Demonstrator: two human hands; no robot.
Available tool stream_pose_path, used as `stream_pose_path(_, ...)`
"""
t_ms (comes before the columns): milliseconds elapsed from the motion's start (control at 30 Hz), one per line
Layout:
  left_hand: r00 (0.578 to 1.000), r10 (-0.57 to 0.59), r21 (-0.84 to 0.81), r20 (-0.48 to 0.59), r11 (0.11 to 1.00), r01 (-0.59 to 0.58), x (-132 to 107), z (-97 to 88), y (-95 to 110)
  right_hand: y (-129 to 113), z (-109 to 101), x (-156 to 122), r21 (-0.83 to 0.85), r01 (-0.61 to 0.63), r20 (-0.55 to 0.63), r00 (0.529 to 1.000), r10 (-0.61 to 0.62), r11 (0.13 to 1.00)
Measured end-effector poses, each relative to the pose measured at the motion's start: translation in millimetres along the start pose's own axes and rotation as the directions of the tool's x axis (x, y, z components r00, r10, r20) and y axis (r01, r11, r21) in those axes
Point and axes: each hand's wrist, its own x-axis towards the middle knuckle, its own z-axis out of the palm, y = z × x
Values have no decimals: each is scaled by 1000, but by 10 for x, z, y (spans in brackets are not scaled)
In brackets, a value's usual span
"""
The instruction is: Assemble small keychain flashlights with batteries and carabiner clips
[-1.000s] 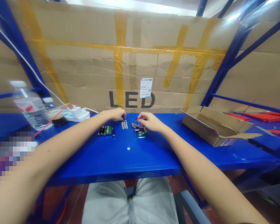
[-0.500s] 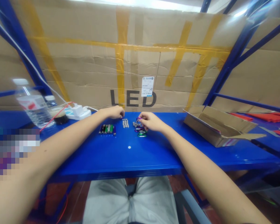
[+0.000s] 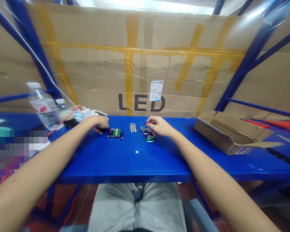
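Observation:
My left hand (image 3: 101, 123) is closed just left of a row of small coloured metal tubes (image 3: 115, 133). A small dark shape with a light tip shows under its fingers, too small to name. My right hand (image 3: 158, 125) pinches a purple carabiner (image 3: 147, 123) above the table. Below that hand lies a cluster of carabiners, including a green carabiner (image 3: 149, 140). Small silvery parts (image 3: 143, 128) sit at its left edge. Between the hands, shiny silver button cells (image 3: 133, 127) stand in a neat grid on the blue table (image 3: 116, 158).
An open cardboard box (image 3: 228, 133) stands on the right, with red material (image 3: 285, 124) beyond it. At left are a water bottle (image 3: 44, 108), a bottle of dark liquid (image 3: 69, 121) and a white power strip (image 3: 85, 112) with cables. Taped cardboard (image 3: 99, 71) forms the back.
My left hand has moved left, from behind the button cells to the left end of the tube row. My right hand stays over the carabiners. The view has shifted slightly.

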Motion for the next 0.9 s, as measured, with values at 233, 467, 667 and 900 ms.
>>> stream_pose_path(233, 968, -134, -19, 214, 990, 141, -115, -26, 344, 29, -6, 9, 0, 12, 1, 1000, -12, 1000)
stream_pose_path(467, 990, -126, 138, -63, 981, 133, -191, -21, 507, -7, -9, -6, 35, -34, 3, 999, 34, 999)
stream_pose_path(667, 763, 359, -263, -537, 789, -556, -329, 277, 1082, -106, 8, -32, 206, -20, 30, 999, 14, 978)
stream_pose_path(900, 753, 328, -621, -571, 428, -657, -378, 547, 1340, -166, 43, -60, 350, -41, 118, 993, -1, 936)
